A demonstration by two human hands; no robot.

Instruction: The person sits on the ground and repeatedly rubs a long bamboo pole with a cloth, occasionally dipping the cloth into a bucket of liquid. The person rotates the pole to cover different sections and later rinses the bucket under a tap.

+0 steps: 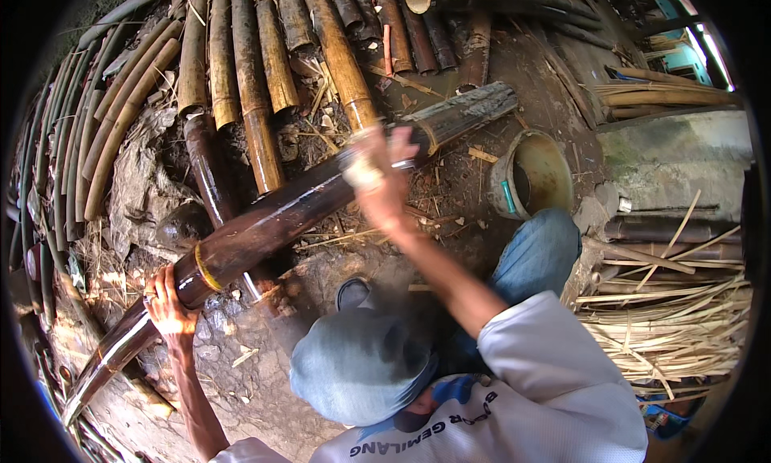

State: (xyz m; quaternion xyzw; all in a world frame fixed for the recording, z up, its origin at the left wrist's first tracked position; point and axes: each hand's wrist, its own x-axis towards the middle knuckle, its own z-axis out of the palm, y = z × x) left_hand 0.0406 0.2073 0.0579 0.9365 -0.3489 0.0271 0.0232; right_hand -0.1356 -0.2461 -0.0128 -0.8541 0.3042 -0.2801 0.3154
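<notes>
On my feed I see a dark brown pole (pixel 281 219) with a yellow ring (pixel 207 269) left of centre, brown-mottled tan poles (pixel 249 77) at upper left, a teal bucket handle (pixel 508 197) at right, faded blue jeans (pixel 542 254) and a white shirt (pixel 554 350) below.

The bamboo culm (pixel 269 224) spans the frame diagonally, from lower left to the upper right of centre. The left hand (pixel 170 306) is positioned on its lower-left section; the right hand (pixel 384 174) is at its upper-right section. Bamboo poles (pixel 247 61) lie above the culm, along the upper left and top. The bucket (pixel 554 167) is located right of centre, below the culm's upper-right end. Bamboo strips (pixel 666 326) are piled lower right, below the concrete block (pixel 679 159).
</notes>
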